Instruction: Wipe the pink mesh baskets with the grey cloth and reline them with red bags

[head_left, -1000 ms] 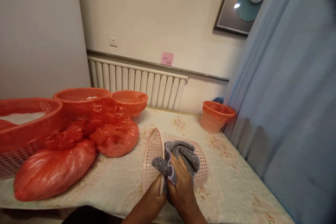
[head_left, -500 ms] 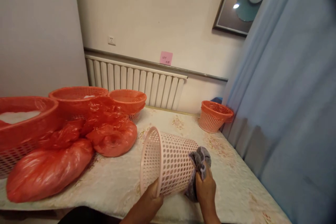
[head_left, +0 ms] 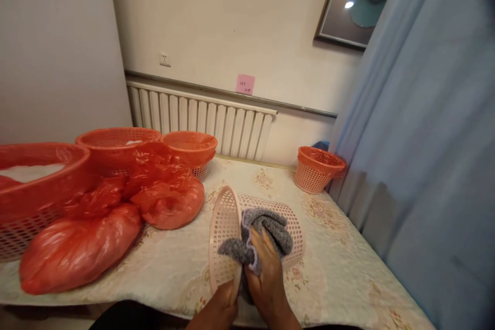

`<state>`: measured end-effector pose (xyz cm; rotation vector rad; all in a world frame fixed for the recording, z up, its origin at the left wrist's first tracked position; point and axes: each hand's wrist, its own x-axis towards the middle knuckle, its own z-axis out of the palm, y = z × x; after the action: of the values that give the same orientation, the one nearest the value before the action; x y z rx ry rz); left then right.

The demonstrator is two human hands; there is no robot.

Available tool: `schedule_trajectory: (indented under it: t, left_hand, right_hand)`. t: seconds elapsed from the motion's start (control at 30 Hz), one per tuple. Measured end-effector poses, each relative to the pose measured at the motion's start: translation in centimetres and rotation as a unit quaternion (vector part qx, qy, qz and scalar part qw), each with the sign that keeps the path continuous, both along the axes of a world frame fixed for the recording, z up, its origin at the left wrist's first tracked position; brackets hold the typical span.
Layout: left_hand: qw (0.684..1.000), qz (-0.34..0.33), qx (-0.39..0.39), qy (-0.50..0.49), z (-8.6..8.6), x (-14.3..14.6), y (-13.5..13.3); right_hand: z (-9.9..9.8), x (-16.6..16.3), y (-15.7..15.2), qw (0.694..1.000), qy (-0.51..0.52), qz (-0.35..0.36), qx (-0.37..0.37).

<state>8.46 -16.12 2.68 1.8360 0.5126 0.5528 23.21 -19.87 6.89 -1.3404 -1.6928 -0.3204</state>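
Note:
A pale pink plastic wastebasket (head_left: 294,224) with a perforated wall lies on its side over the cloth-covered table, its mouth facing left. My left hand (head_left: 223,303) is closed on the lower part of its rim. My right hand (head_left: 266,273) presses a grey cloth (head_left: 273,227) with a lilac edge against the outer wall near the mouth. One end of the cloth hangs over the rim. The cloth partly hides the fingers and the wall beneath.
Several baskets lined with red bags (head_left: 189,142) stand at the left, with filled red bags (head_left: 83,250) before them. Another red-lined basket (head_left: 315,172) is at the back right beside a blue curtain (head_left: 417,139). A radiator (head_left: 201,116) runs along the wall.
My right hand and the cloth have moved left along the wastebasket, from its base end to near the rim. My left hand still grips the rim.

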Motion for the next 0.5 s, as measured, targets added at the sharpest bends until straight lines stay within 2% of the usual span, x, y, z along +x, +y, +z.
schedule_trajectory:
  t: [0.1, 0.2, 0.33, 0.5]
  left_hand:
    - [1.000, -0.015, 0.002, 0.001, -0.4, -0.1, -0.4]
    - [1.000, -0.023, -0.002, -0.008, -0.8, 0.0, -0.5]
    - [0.999, 0.021, -0.035, -0.016, -0.4, 0.7, -0.3]
    - [0.993, 0.046, -0.067, -0.091, 1.0, 2.1, 0.0]
  right_hand:
    - [2.1, 0.4, 0.9, 0.999, 0.022, -0.007, -0.030]
    - [2.7, 0.4, 1.1, 0.999, 0.026, -0.011, -0.041]
    - [1.5, 0.1, 0.5, 0.999, 0.014, -0.019, -0.033]
    - [-0.1, 0.4, 0.0, 0.999, -0.002, -0.019, -0.031]
